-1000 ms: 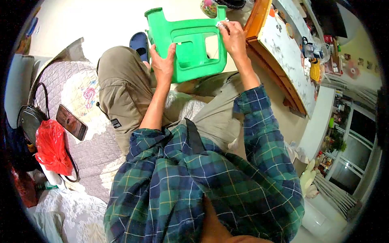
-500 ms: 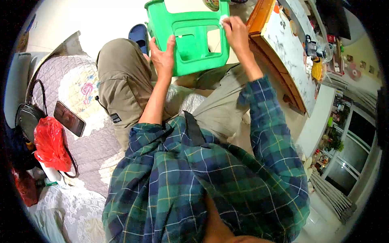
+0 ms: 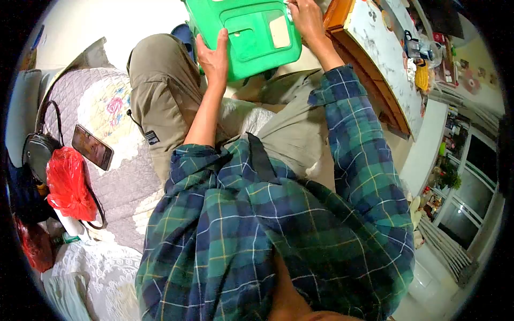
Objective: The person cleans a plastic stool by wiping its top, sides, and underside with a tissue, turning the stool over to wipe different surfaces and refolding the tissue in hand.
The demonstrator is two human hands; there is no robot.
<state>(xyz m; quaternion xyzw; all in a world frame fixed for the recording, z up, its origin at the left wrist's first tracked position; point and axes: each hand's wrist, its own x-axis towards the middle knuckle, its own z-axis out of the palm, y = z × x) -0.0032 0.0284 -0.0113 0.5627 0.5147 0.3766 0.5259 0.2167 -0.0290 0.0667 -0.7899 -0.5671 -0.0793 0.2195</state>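
Head view: fingers of the left hand [image 3: 214,63] are clamped on the left edge of a green plastic piece [image 3: 243,43], the thumb flat on its face and the other digits partly hidden. Fingers of the right hand [image 3: 309,21] are pinched together on a scrap of white material [image 3: 289,13], mostly covered, at the opposite edge. The piece spans the gap between the two sets of fingers, its rectangular opening nearer the right; its far end is cut off by the picture's upper border. Just left of the left fingers, a dark blue shoe [image 3: 183,35] shows beyond the knee of the trousers [image 3: 160,88]. Right of the right fingers stands a marble-patterned worktop [image 3: 369,51] with a wooden edge. Well left of and nearer the body than the left fingers, a quilted cover [image 3: 120,208] bears a phone [image 3: 92,147] and a red plastic bag [image 3: 69,184].
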